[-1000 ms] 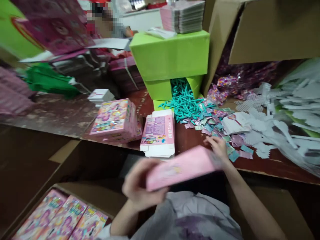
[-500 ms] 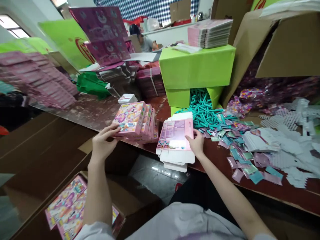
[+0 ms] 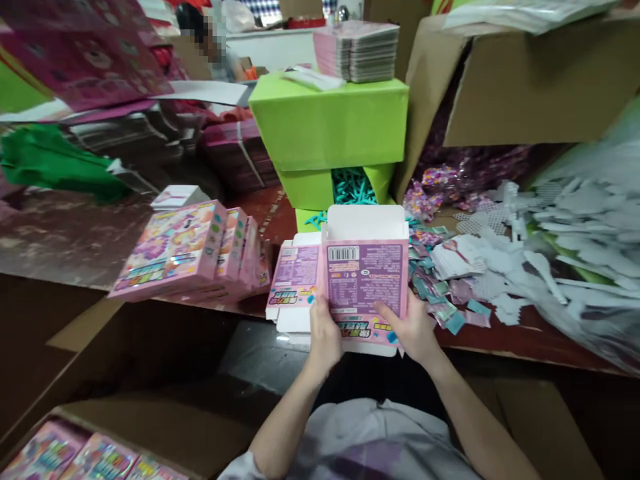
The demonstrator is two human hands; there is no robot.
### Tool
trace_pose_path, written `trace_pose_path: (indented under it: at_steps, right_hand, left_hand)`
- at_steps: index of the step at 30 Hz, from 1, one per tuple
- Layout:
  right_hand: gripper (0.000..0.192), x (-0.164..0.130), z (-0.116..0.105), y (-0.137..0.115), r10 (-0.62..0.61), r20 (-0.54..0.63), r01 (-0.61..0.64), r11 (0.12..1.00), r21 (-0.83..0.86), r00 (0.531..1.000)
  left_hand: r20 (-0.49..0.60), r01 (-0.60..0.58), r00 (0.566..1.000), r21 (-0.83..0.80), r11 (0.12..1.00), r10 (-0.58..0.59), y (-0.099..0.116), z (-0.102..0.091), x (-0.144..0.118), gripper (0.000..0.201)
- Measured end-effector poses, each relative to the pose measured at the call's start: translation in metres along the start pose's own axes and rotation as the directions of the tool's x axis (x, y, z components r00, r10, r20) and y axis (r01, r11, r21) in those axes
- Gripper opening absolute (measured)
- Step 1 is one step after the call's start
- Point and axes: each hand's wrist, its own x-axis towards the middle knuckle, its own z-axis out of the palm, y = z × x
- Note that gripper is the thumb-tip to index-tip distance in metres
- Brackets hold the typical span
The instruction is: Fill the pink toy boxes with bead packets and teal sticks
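Note:
Both of my hands hold a pink and purple cardboard box [image 3: 367,273] upright in front of me, its printed back towards me and white flaps sticking out at top and bottom. My left hand [image 3: 326,331] grips its lower left edge. On the lower right, my right hand [image 3: 411,328] clasps it with the thumb across the printed face. Just left of it, flat unfolded boxes [image 3: 295,280] lie at the table edge. Further left, several filled pink boxes [image 3: 170,243] lean against one another.
A carton [image 3: 150,420] with pink boxes inside stands below the table at left. Behind my hands a green box [image 3: 330,127] spills teal sticks [image 3: 353,187]. Small sachets [image 3: 455,293], white cards [image 3: 457,257] and white cut-outs [image 3: 565,260] lie to the right. A person [image 3: 215,47] is at the back.
My left hand has left the filled boxes and come over to the right. One box has been lifted off the flat pile and is now in both hands. The view has turned right.

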Motion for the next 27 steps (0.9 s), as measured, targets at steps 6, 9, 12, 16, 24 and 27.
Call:
trace_pose_path:
  at_steps: [6,9,12,16,24,27]
  right_hand:
    - [0.044,-0.027,-0.044,0.05,0.205,0.284,-0.306,0.874,0.377,0.937]
    - [0.053,-0.045,-0.055,0.077,0.251,0.056,-0.248,0.847,0.471,0.966]
    - [0.062,-0.062,-0.053,0.097,0.289,0.103,-0.304,0.843,0.444,0.952]
    - [0.021,-0.067,-0.045,0.117,0.281,0.034,-0.278,0.914,0.297,0.959]
    - [0.028,-0.057,-0.044,0.133,0.314,-0.202,-0.195,0.869,0.454,0.928]
    - [0.019,-0.064,-0.048,0.134,0.294,-0.227,-0.209,0.919,0.335,0.928]
  left_hand:
    - [0.287,0.217,0.943,-0.139,0.966,-0.171,-0.045,0.007,-0.03,0.03]
    - [0.449,0.238,0.867,0.013,0.971,-0.218,-0.063,0.003,-0.049,0.045]
    - [0.486,0.018,0.87,0.132,0.991,-0.081,-0.076,-0.001,-0.054,0.071]
    - [0.515,-0.034,0.852,0.225,0.974,-0.089,-0.094,0.011,-0.056,0.03]
    - [0.335,0.28,0.909,-0.051,0.959,-0.247,-0.12,0.047,-0.065,0.041]
    - [0.373,0.189,0.916,-0.069,0.98,-0.15,-0.121,0.047,-0.069,0.007]
